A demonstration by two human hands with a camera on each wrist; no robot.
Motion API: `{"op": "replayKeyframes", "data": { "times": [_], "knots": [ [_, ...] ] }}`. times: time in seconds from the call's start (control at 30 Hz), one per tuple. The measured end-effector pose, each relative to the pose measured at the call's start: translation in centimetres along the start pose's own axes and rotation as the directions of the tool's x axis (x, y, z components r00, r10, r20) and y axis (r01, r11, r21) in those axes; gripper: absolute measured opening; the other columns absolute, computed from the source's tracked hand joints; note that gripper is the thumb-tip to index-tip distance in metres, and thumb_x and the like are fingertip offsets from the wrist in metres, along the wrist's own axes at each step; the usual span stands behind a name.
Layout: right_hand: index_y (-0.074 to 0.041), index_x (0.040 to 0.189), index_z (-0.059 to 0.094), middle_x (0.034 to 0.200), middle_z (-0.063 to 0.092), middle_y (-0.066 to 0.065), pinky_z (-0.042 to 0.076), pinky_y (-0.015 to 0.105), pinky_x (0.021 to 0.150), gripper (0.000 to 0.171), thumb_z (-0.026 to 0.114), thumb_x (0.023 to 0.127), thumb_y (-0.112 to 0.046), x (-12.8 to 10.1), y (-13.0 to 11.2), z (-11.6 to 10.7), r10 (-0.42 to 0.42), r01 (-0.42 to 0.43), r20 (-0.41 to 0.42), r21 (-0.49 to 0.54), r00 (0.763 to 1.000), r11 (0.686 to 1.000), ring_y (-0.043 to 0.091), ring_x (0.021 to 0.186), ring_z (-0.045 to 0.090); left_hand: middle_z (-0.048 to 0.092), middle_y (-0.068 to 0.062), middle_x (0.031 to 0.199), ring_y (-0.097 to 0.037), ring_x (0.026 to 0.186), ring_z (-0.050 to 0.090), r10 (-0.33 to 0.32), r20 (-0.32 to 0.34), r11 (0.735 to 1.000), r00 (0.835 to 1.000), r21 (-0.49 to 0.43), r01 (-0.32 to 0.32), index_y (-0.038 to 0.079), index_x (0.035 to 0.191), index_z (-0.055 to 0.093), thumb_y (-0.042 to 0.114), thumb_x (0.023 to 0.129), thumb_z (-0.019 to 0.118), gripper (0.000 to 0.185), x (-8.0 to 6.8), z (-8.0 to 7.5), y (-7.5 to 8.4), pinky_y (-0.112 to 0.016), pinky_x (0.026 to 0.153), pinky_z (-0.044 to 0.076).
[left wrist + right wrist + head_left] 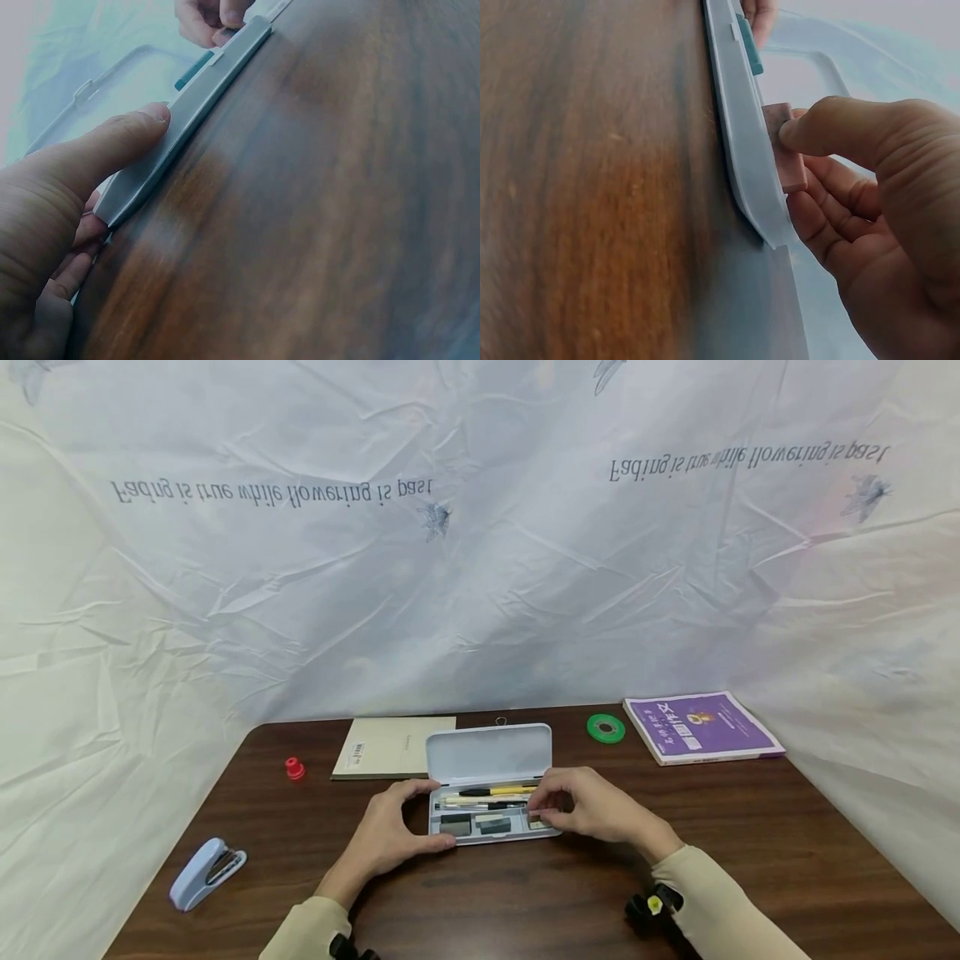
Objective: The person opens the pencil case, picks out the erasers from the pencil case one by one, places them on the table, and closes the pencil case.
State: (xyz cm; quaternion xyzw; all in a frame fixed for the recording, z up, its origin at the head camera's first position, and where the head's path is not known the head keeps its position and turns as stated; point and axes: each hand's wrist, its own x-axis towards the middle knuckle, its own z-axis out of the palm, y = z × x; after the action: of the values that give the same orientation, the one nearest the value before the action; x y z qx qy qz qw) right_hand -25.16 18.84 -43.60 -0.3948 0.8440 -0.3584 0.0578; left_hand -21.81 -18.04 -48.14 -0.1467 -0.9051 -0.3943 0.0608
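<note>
A pale blue-grey pencil case (pixel 489 754) lies open on the table, its lid tilted up at the back. My left hand (pixel 387 832) grips the case's left end, thumb on the front wall (pixel 159 161) and fingers round the far side. With thumb and fingers, my right hand (pixel 600 807) pinches a small reddish-brown block (pixel 785 146) at the right front compartment. Inside the case, a yellow-and-black pen (pixel 498 791) and other pens lie in the back section. Dark grey block (pixel 455 827) and green-and-white block (pixel 492 823) sit in the front section.
On the dark wooden table (pixel 480 902), a cream notebook (pixel 401 743) lies behind the case. A red cap-like piece (pixel 295 767) and a light-blue stapler (pixel 204 873) are at left. At back right are a green ring (pixel 606 728) and a purple book (pixel 701 727).
</note>
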Motion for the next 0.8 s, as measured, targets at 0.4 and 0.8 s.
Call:
{"op": "replayKeyframes", "data": {
  "times": [0.4, 0.8],
  "knots": [
    [-0.021, 0.113, 0.083, 0.105, 0.077, -0.011, 0.060, 0.031, 0.076, 0.025, 0.080, 0.099, 0.000, -1.5, 0.0, -3.0, -0.002, -0.001, -0.182, -0.017, 0.983, 1.000, 0.012, 0.092, 0.069, 0.073, 0.007, 0.140, -0.022, 0.138, 0.065, 0.004, -0.003, 1.000, 1.000, -0.003, -0.004, 0.025, 0.140, 0.074, 0.063, 0.070, 0.103, 0.085, -0.1, 0.1, 0.0, -0.053, 0.118, 0.051],
    [-0.018, 0.108, 0.081, 0.101, 0.081, -0.009, 0.058, 0.024, 0.078, 0.028, 0.080, 0.096, 0.007, -6.0, 2.7, -7.7, 0.072, -0.111, -0.356, -0.091, 0.932, 0.990, 0.010, 0.090, 0.068, 0.073, 0.006, 0.140, -0.022, 0.138, 0.064, -0.004, -0.001, 1.000, 1.000, -0.010, 0.004, 0.024, 0.140, 0.074, 0.062, 0.069, 0.103, 0.086, -0.1, 0.0, 0.1, -0.053, 0.118, 0.050]
  ]
}}
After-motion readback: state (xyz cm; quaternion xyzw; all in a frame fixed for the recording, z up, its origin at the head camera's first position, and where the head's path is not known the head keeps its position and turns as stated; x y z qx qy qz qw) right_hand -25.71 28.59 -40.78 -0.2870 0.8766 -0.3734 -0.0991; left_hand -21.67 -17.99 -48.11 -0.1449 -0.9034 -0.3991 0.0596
